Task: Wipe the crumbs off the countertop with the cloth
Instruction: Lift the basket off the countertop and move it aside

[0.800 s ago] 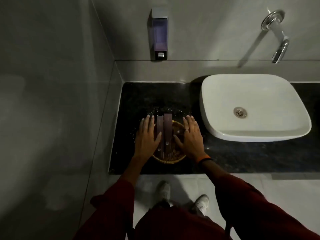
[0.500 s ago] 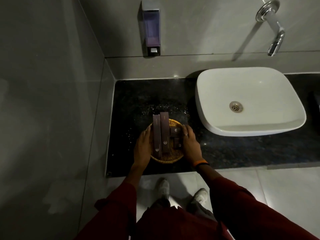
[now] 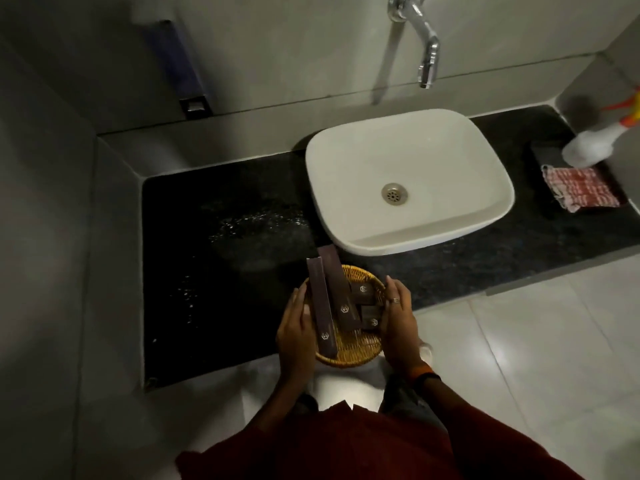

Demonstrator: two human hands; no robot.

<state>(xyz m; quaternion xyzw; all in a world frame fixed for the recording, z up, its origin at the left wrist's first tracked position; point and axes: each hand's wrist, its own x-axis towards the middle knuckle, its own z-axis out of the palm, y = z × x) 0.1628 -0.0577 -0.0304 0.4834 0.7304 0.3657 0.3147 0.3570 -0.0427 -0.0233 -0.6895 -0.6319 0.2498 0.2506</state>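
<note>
Pale crumbs lie scattered on the black countertop left of the sink. A red-and-white checked cloth lies folded at the counter's far right, untouched. My left hand and my right hand grip the two sides of a round wicker basket, holding it above the counter's front edge. Inside the basket are several dark brown boxes.
A white basin sits on the counter with a chrome tap above it. A white spray bottle stands behind the cloth. A soap dispenser hangs on the back wall. A wall bounds the counter's left end.
Both hands closed on the basket's sides and lifted it off the crumbed patch, pulling it toward me and rightward. The view swung right, revealing the cloth and spray bottle.
</note>
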